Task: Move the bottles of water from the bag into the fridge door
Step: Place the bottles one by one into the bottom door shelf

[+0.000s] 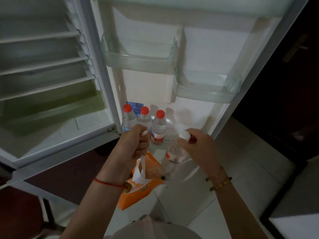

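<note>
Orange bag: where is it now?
Head view, lower centre: orange bag, held by its handle in the left hand, left of the bottle the right hand grips.

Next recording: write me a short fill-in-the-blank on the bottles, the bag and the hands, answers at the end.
____ red-capped bottles stand at the bottom of the fridge door. The left hand grips the handle of a bag coloured ____. The tilted bottle is gripped by the person's ____.
Missing: three; orange; right hand.
</note>
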### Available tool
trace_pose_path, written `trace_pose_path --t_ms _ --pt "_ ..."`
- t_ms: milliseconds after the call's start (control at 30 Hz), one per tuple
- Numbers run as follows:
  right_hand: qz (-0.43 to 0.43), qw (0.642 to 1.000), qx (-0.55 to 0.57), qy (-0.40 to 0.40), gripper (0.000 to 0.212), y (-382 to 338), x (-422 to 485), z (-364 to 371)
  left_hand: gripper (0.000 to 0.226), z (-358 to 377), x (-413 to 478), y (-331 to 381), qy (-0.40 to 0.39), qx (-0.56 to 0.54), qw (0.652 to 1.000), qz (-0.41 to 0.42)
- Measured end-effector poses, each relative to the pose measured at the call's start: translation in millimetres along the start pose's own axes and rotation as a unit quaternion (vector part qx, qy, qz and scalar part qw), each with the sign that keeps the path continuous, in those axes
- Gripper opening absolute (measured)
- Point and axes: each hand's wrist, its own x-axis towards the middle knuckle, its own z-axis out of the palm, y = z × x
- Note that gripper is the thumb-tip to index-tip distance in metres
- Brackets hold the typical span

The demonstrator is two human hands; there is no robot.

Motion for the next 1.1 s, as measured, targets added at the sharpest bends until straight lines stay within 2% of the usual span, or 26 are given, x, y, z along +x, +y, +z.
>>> trace_pose_path --t_ms 200,367,867,1100 --pt "-0.059 0.993 0.028 0.1 0.016 -29 18 -27 0.034 -15 0 3 0.036 -0.016 0.999 0.001" --pt "-0.086 0.986 0.001 0.145 0.024 -18 30 1 0.036 -19 1 3 0.044 -0.026 0.999 0.004" --pt "0.014 0.998 -0.025 0.059 0.017 44 89 71 0.019 -10 23 13 0.023 0.007 1.0 -0.007" --pt "0.049 0.997 -0.015 0.053 0.023 51 95 80 0.028 -9 27 16 0.01 0.006 1.0 -0.012"
